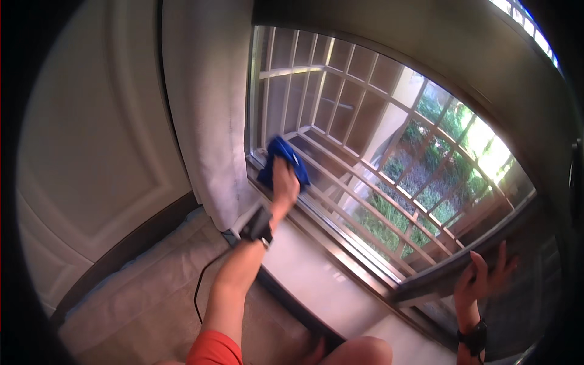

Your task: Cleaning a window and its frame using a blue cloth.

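My left hand (286, 182) grips a bunched blue cloth (278, 150) against the lower left part of the window, just above its track (346, 246). The hand covers part of the cloth. At the right, my right hand (477, 280) has its fingers spread close to the dark frame of the window sash (461, 255) and holds nothing. Whether its fingertips touch the pane cannot be told. Both wrists wear dark bands.
A pale curtain (205, 114) hangs left of the window, beside a panelled surface (91, 137). Metal bars (374, 173) stand outside. Below the track runs a white sill (310, 273). A black cable (197, 292) lies at lower left.
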### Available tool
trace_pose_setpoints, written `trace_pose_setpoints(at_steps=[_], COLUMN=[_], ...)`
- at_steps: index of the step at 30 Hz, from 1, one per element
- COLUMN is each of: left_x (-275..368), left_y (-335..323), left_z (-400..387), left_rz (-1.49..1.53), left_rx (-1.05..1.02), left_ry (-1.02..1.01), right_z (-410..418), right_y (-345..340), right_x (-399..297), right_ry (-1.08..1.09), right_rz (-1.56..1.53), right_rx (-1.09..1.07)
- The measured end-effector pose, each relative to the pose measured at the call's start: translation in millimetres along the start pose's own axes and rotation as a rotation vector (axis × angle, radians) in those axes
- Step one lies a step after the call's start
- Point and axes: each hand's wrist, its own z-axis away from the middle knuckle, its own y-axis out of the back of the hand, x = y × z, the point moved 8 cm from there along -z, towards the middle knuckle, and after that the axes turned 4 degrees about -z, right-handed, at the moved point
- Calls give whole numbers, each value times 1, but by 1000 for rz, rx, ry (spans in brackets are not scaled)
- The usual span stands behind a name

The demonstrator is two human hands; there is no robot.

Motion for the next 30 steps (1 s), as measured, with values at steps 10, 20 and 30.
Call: trace_pose_setpoints(at_steps=[10,20,30], left_x=[158,332,303], left_y=[-39,-139,-32], left_z=[-29,92,176], left_rz=[-53,-416,1815], left_rx=[34,-540,-722], left_ry=[-335,-539,870], right_z=[-6,9,23], right_y=[-1,1,46], right_x=[-4,16,-81], right_ry=[-44,-115,-297], right_rz=[-207,-293,-967], right_rx=[70,93,-298])
